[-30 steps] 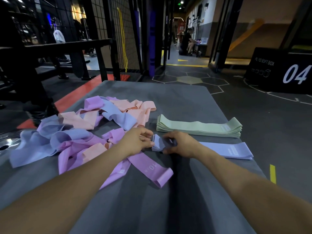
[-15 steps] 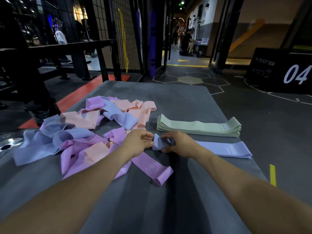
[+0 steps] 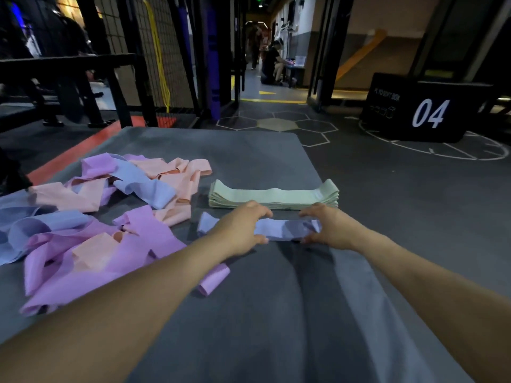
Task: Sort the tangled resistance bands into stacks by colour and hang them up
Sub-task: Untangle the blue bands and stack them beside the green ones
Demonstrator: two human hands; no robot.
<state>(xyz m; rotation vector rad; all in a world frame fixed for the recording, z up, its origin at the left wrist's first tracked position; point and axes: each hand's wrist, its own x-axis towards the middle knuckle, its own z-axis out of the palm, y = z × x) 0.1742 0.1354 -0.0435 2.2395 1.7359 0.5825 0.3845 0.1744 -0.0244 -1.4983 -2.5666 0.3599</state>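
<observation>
Two hands: my left hand point(image 3: 241, 229) and right hand point(image 3: 329, 229) sit at centre frame, fingers and thumb of each curled over the edges of the blue band point(image 3: 284, 230), holding it flat.
Blue band: lies on the grey mat point(image 3: 276, 313), just below the green stack point(image 3: 273, 195), its left end poking out past my left hand.
Tangle: the mixed pile point(image 3: 96, 217) fills the left of the frame, near my left forearm.
Edges: mat's right edge runs close to my right forearm.
Open room: bare mat across the lower centre.
Upper right: black box point(image 3: 414, 111) marked 04.
</observation>
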